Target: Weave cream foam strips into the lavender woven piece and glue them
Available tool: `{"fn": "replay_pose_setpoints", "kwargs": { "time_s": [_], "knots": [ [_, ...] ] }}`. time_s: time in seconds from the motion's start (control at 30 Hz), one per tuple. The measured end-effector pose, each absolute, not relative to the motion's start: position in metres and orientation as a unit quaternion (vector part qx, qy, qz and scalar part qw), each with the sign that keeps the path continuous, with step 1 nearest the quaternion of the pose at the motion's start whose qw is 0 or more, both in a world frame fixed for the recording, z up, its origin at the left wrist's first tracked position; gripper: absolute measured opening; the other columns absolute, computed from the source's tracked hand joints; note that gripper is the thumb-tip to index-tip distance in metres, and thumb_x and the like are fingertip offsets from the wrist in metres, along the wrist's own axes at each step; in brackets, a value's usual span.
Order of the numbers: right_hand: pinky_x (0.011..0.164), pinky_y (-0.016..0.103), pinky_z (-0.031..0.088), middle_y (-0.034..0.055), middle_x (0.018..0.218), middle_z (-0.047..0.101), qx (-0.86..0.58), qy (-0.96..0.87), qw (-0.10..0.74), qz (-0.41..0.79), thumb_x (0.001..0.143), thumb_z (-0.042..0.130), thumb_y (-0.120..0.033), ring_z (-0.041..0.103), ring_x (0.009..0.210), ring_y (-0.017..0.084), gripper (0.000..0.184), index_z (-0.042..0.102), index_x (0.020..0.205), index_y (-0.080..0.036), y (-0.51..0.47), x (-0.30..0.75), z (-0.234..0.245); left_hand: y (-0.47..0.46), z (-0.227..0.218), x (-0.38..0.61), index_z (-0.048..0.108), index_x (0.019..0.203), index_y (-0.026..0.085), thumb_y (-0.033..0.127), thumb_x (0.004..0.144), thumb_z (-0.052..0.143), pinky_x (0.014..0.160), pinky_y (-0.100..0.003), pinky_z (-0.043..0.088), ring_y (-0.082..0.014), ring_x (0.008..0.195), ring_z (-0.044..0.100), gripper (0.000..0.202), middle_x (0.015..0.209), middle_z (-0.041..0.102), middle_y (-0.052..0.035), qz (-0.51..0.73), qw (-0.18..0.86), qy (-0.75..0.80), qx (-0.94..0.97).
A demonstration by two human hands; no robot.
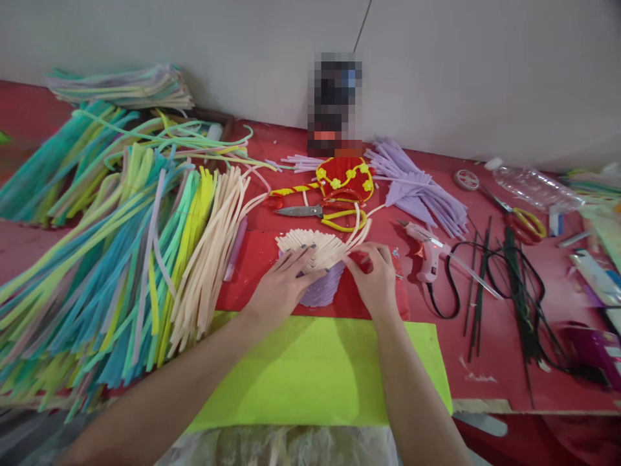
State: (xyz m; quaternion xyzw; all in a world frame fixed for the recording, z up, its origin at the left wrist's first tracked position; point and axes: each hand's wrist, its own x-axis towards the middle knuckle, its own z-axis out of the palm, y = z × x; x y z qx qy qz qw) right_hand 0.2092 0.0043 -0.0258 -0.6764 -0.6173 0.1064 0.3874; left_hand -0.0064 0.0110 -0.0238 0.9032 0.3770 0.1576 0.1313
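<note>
Red table (495,391), heaped stems (140,259), a green cloth (315,362) and two hands on a cream-and-lilac piece (325,251).
The multicoloured stems spread left of the cloth; a bundle of lilac stems (422,184) lies well beyond its right part. The piece sits just beyond the cloth's far edge, cream strands over ribbed lilac. On it the left hand (286,278) lies flat, fingers spread, thumb apart, clasping nothing; the right hand (373,272) bends its thumb and forefinger close together at the loose cream strands, though whether they pinch one I cannot tell. The glue gun (427,252) rests beyond the cloth's right end, the scissors (317,211) farther beyond its middle.
</note>
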Motion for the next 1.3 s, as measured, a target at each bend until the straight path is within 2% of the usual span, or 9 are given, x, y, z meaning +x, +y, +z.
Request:
{"fn": "replay_pose_setpoints", "kwargs": {
  "time_s": [0.2, 0.33, 0.47, 0.63, 0.77, 0.87, 1.0, 1.07, 1.3],
  "knots": [
    [0.080, 0.037, 0.049, 0.0051, 0.095, 0.057, -0.682, -0.618, 0.371, 0.127, 0.082, 0.064, -0.035, 0.056, 0.082, 0.018, 0.015, 0.064, 0.089, -0.022, 0.004, 0.203, -0.027, 0.012, -0.023, -0.006, 0.058, 0.126, 0.026, 0.015, 0.094, 0.048, 0.111, -0.048, 0.035, -0.0243, 0.138, 0.037, 0.036, 0.148, 0.041, -0.0114, 0.165, 0.119, 0.370, 0.906],
    [0.087, 0.042, 0.048, 0.0069, 0.097, 0.059, -0.689, -0.622, 0.362, 0.087, 0.083, 0.063, -0.034, 0.056, 0.094, 0.022, 0.014, 0.064, 0.091, -0.023, 0.002, 0.202, -0.026, 0.012, -0.021, -0.006, 0.058, 0.126, 0.026, 0.016, 0.094, 0.046, 0.112, -0.047, 0.034, -0.0242, 0.137, 0.038, 0.035, 0.148, 0.042, -0.0115, 0.158, 0.125, 0.371, 0.907],
    [0.099, 0.052, 0.042, 0.0112, 0.117, 0.059, -0.658, -0.660, 0.362, 0.031, 0.086, 0.060, -0.033, 0.053, 0.113, 0.027, 0.021, 0.063, 0.105, -0.024, -0.002, 0.189, -0.019, 0.011, -0.021, -0.006, 0.056, 0.129, 0.027, 0.015, 0.094, 0.046, 0.112, -0.047, 0.035, -0.0237, 0.137, 0.037, 0.038, 0.148, 0.042, -0.0105, 0.153, 0.119, 0.377, 0.906],
    [0.111, 0.048, 0.036, 0.0091, 0.143, 0.046, -0.565, -0.738, 0.336, 0.154, 0.096, 0.038, -0.025, 0.036, 0.137, 0.022, 0.039, 0.049, 0.134, -0.027, -0.006, 0.167, -0.017, 0.012, -0.023, -0.007, 0.056, 0.129, 0.023, 0.015, 0.094, 0.045, 0.113, -0.047, 0.033, -0.0242, 0.139, 0.035, 0.037, 0.146, 0.044, -0.0127, 0.150, 0.121, 0.371, 0.909],
    [0.113, 0.042, 0.036, 0.0083, 0.141, 0.049, -0.536, -0.744, 0.334, 0.217, 0.098, 0.032, -0.022, 0.042, 0.134, 0.017, 0.040, 0.050, 0.134, -0.024, -0.005, 0.165, -0.023, 0.011, -0.022, -0.006, 0.055, 0.128, 0.018, 0.016, 0.096, 0.041, 0.113, -0.042, 0.035, -0.0204, 0.137, 0.039, 0.035, 0.143, 0.048, -0.0120, 0.179, 0.144, 0.390, 0.892],
    [0.111, 0.042, 0.039, 0.0078, 0.137, 0.054, -0.534, -0.742, 0.343, 0.214, 0.097, 0.037, -0.023, 0.046, 0.131, 0.018, 0.038, 0.054, 0.130, -0.024, -0.004, 0.167, -0.028, 0.002, -0.019, -0.002, 0.046, 0.134, 0.008, 0.022, 0.099, 0.034, 0.111, -0.038, 0.039, -0.0202, 0.134, 0.043, 0.039, 0.139, 0.051, -0.0162, 0.199, 0.140, 0.450, 0.859],
    [0.109, 0.044, 0.042, 0.0082, 0.135, 0.055, -0.541, -0.743, 0.337, 0.204, 0.095, 0.041, -0.024, 0.048, 0.129, 0.020, 0.036, 0.056, 0.128, -0.024, -0.004, 0.167, -0.028, -0.020, -0.017, 0.006, 0.029, 0.142, 0.001, 0.036, 0.097, 0.038, 0.112, -0.048, 0.035, -0.0306, 0.141, 0.029, 0.058, 0.148, 0.036, -0.0247, 0.151, 0.093, 0.506, 0.844],
    [0.109, 0.045, 0.042, 0.0083, 0.136, 0.055, -0.542, -0.746, 0.329, 0.203, 0.094, 0.045, -0.027, 0.048, 0.129, 0.021, 0.036, 0.056, 0.129, -0.025, -0.005, 0.167, -0.025, -0.029, -0.017, 0.010, 0.029, 0.142, -0.001, 0.044, 0.095, 0.041, 0.112, -0.052, 0.032, -0.0349, 0.142, 0.022, 0.066, 0.149, 0.032, -0.0264, 0.107, 0.080, 0.528, 0.839],
    [0.110, 0.046, 0.040, 0.0092, 0.140, 0.050, -0.520, -0.768, 0.308, 0.212, 0.090, 0.053, -0.030, 0.045, 0.132, 0.024, 0.044, 0.050, 0.134, -0.025, -0.005, 0.170, -0.022, -0.033, -0.015, 0.013, 0.032, 0.141, -0.003, 0.050, 0.093, 0.042, 0.115, -0.052, 0.026, -0.0339, 0.143, 0.022, 0.072, 0.150, 0.030, -0.0262, 0.053, 0.068, 0.543, 0.836]
  ]
}}
